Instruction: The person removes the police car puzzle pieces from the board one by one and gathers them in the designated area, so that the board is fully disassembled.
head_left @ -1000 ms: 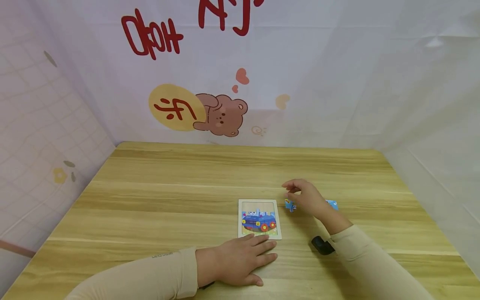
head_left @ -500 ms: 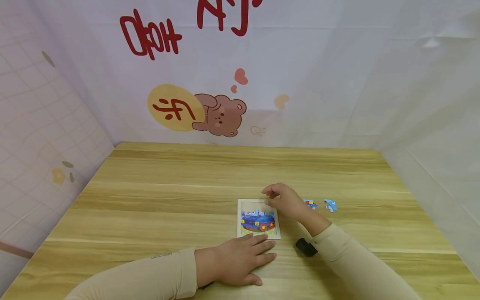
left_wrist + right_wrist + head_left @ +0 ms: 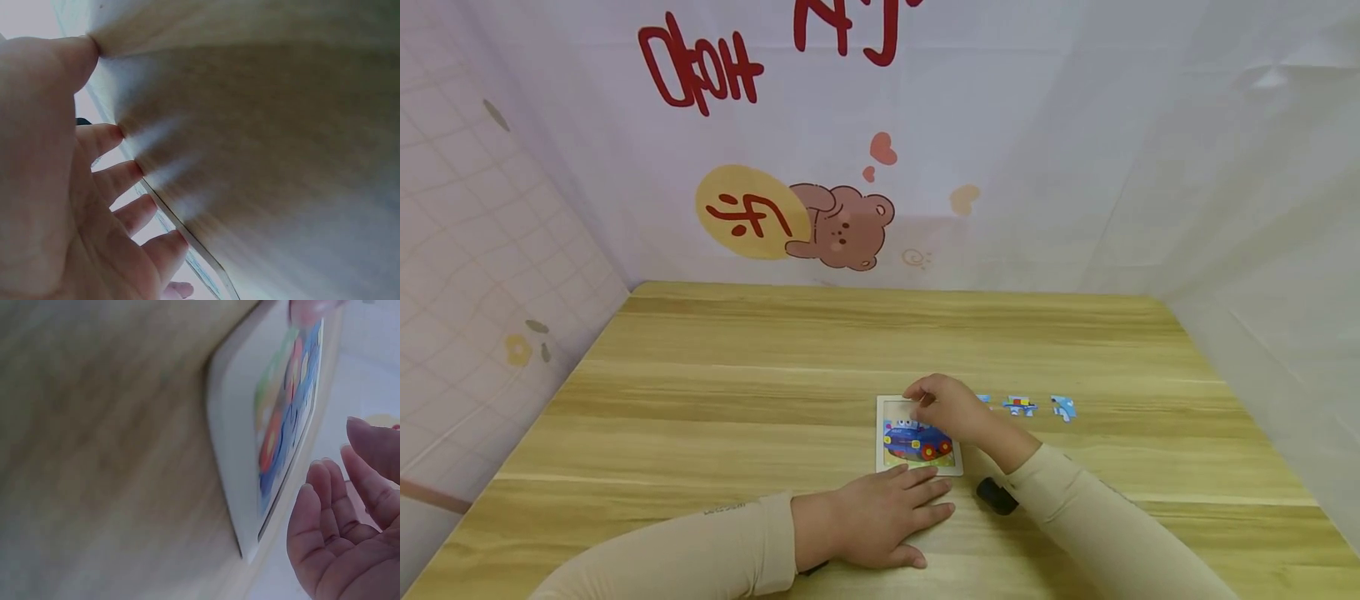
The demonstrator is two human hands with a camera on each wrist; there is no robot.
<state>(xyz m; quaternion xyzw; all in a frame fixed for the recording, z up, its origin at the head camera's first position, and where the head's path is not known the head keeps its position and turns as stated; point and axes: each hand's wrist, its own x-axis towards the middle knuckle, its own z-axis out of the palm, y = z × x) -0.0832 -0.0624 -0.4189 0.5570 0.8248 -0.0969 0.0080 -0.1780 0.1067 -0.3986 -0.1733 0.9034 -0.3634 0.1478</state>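
A square jigsaw in a pale frame (image 3: pixel 881 442) lies on the table, its lower part filled with a blue truck picture (image 3: pixel 901 436). Along the frame's near edge my left hand (image 3: pixel 872 521) lies palm down with straight, spread fingers, the fingertips touching the table and edge. Above the frame's upper part is my right hand (image 3: pixel 951 408), thumb and fingers bent toward each other. Its fingertips (image 3: pixel 354 425) show no piece in the right wrist view, though a small one could be hidden. Right of the frame lie puzzle pieces: one partly covered (image 3: pixel 984 399), one blue with red and yellow (image 3: pixel 1020 406), one light blue (image 3: pixel 1063 407).
The wooden table (image 3: pixel 737 400) extends around the frame. A white backdrop printed with a bear (image 3: pixel 850 233) stands behind it. A black wrist camera (image 3: pixel 997 497) hangs under the right wrist.
My right hand has moved left from above the loose pieces to above the puzzle frame, uncovering the red-and-yellow piece. My left hand has stayed at the frame's near edge.
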